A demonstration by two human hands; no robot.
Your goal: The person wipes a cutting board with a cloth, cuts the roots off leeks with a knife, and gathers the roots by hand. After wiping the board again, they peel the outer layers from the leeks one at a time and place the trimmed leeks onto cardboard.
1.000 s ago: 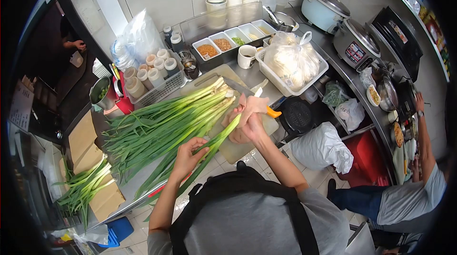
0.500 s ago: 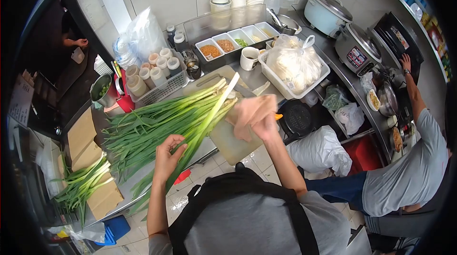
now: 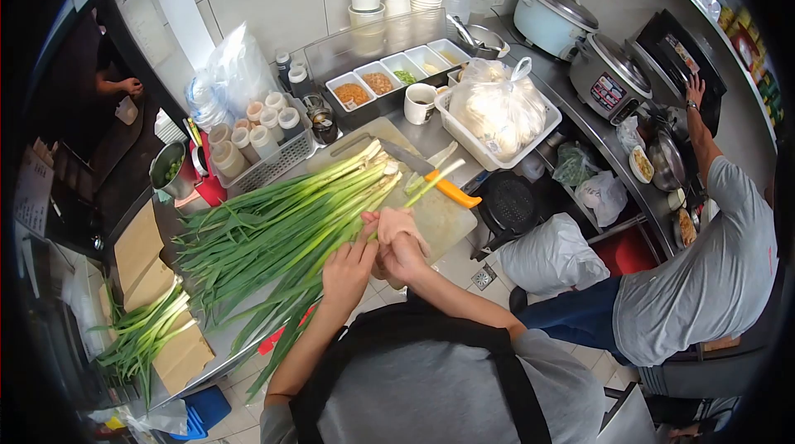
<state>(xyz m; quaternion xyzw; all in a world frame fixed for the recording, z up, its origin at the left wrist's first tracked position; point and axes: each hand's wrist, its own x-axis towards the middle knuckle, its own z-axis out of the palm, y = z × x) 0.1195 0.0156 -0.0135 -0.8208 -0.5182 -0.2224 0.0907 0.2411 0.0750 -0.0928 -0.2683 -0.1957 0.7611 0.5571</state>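
Scallion (image 3: 428, 183) now down, left hand (image 3: 348, 270) and right hand (image 3: 402, 247) tight around it.

Two rice cookers: a pale rice cooker (image 3: 551, 17) and a steel rice cooker (image 3: 610, 75). One knife (image 3: 431, 179), one cutting board (image 3: 451, 219) and one mug (image 3: 420, 103). Green onions lie in two heaps, a large heap (image 3: 265, 229) and a small heap (image 3: 141, 332).

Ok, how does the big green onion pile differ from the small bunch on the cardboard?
The big pile is far larger than the small bunch. The big pile's white ends lie on the cutting board; the small bunch rests on cardboard. The left hand and right hand are at the big pile, the right shut on a stalk; the small bunch lies untouched. Both are whole green onions.
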